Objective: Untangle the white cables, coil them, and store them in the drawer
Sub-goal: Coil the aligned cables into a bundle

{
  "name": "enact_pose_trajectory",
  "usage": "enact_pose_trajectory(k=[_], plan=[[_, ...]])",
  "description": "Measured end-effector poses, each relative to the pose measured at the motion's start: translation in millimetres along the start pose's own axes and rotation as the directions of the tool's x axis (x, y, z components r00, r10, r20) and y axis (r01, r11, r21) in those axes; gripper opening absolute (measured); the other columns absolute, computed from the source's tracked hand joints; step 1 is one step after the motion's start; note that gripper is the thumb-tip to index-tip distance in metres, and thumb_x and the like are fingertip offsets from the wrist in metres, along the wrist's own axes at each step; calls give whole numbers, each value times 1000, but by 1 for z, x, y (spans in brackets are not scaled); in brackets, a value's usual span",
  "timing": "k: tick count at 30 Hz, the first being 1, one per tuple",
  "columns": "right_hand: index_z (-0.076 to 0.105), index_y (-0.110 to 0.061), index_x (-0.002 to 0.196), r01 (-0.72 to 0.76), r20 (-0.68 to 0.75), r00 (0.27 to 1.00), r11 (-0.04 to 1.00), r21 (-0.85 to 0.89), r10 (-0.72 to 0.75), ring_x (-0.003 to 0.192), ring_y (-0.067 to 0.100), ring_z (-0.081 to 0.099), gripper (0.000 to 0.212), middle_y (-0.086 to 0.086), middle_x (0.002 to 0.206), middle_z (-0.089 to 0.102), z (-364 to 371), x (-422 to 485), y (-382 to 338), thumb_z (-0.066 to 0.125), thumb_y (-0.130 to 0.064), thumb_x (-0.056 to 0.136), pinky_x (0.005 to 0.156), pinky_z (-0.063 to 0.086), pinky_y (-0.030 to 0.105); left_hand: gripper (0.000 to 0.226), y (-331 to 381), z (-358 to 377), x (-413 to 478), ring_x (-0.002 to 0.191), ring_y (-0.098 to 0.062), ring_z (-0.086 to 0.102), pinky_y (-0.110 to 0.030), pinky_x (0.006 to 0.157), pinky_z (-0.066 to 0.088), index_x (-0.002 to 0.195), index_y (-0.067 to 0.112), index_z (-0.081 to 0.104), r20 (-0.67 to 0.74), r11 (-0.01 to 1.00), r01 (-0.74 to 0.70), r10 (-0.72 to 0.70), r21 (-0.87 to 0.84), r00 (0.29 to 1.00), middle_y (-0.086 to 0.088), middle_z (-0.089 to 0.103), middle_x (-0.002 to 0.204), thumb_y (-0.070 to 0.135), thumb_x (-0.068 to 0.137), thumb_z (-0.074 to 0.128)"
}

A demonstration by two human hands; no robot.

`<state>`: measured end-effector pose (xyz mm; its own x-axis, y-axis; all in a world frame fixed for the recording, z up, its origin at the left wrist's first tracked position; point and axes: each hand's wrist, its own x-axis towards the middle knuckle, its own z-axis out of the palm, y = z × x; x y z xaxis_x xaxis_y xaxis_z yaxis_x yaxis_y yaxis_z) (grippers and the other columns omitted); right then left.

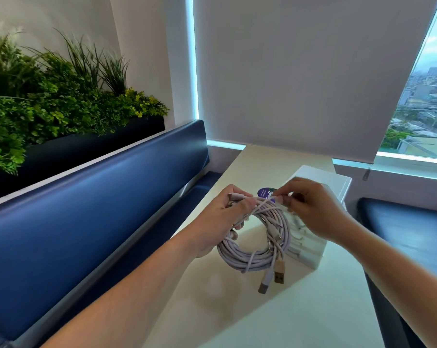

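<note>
A pale blind (300, 71) is drawn down over most of the window (426, 101), and a strip of city is seen at the right edge. A long blue padded seat (87, 197) is set along the left wall, with a dark planter of green plants (49, 101) above its back. A cream bench (262, 317) is placed between this seat and a second blue seat at the right.

A white box (323, 179) is stood on the bench at its far right side. A round purple sticker (265, 192) is seen on the bench beside the box, partly hidden by the hands.

The cables (250, 249) are wound in one loose coil, which is held up above the bench, just in front of the box. The coil's left side is gripped by the left hand (225, 214), whose fingers are curled round the strands. A cable end at the top of the coil is pinched between thumb and forefinger of the right hand (315, 212). Two USB plugs (279, 275) are hung from the coil's lower right.
</note>
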<state>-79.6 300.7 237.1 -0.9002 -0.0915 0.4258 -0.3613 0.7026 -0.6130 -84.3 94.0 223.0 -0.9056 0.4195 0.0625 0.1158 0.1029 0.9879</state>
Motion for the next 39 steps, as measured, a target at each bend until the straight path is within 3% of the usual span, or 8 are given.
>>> enact_pose_trajectory(k=[3, 7, 8, 15, 23, 30, 34, 39], plan=[[70, -4, 88, -326, 127, 944, 812, 483, 304, 64, 13, 61, 14, 15, 83, 67, 16, -13, -7, 56, -4, 92, 57, 50, 18, 16, -2, 4, 2, 65, -7, 46, -24, 57, 41, 104, 19, 53, -40, 998, -40, 38, -47, 998, 0, 52, 84, 33, 99, 53], [66, 8, 105, -538, 446, 810, 179, 824, 379, 86, 33, 60, 47, 24, 98, 67, 21, -27, -16, 47, -33, 95, 72, 57, 33, 22, -7, 6, 6, 61, 0, 47, -24, 61, 42, 109, 19, 54, -107, 996, -84, 85, 9, 991, 3, 52, 83, 38, 98, 51], [67, 8, 104, -547, 479, 805, 124, 828, 350, 83, 31, 62, 54, 23, 98, 67, 19, -29, -17, 48, -41, 91, 71, 58, 32, 22, -8, 6, 7, 63, -1, 47, -25, 62, 42, 109, 21, 54, -114, 996, -86, 88, 27, 990, 5, 52, 83, 40, 97, 51], [58, -1, 118, -558, 489, 829, 453, 695, 271, 85, 24, 66, 57, 18, 100, 65, 22, -26, -13, 78, -22, 69, 71, 56, 30, 21, -16, 6, 7, 73, -7, 47, -15, 57, 43, 110, 25, 52, -111, 991, -95, 105, 98, 988, 12, 54, 87, 42, 98, 49], [56, -1, 107, -591, 492, 806, 380, 712, 330, 75, 29, 66, 15, 17, 85, 65, 26, -18, -22, 52, -7, 93, 68, 55, 34, 19, -16, 5, 8, 80, -7, 53, -19, 63, 50, 110, 25, 52, -108, 988, -114, 125, 103, 986, 10, 56, 97, 40, 99, 48], [61, -2, 98, -601, 531, 792, 235, 764, 301, 66, 24, 63, 14, 19, 79, 64, 29, -19, -23, 54, -10, 89, 61, 56, 29, 17, -11, -1, 8, 78, 2, 54, -24, 61, 54, 109, 27, 52, -73, 981, -158, 166, 110, 983, 13, 56, 95, 40, 98, 50], [61, -8, 108, -617, 542, 786, 342, 709, 296, 82, 26, 68, 19, 13, 89, 67, 29, -18, -21, 55, -15, 92, 80, 53, 39, 16, -15, -5, 10, 73, 12, 54, -31, 73, 57, 106, 31, 52, -67, 973, -165, 178, 161, 982, 27, 57, 86, 43, 97, 50], [55, -1, 116, -589, 527, 806, 288, 755, 269, 79, 32, 67, 27, 23, 95, 66, 31, -16, -22, 55, -7, 90, 82, 55, 42, 19, -15, -7, 9, 75, 10, 55, -18, 63, 52, 109, 30, 52, -64, 961, -175, 193, 216, 979, 16, 59, 96, 44, 97, 49]])
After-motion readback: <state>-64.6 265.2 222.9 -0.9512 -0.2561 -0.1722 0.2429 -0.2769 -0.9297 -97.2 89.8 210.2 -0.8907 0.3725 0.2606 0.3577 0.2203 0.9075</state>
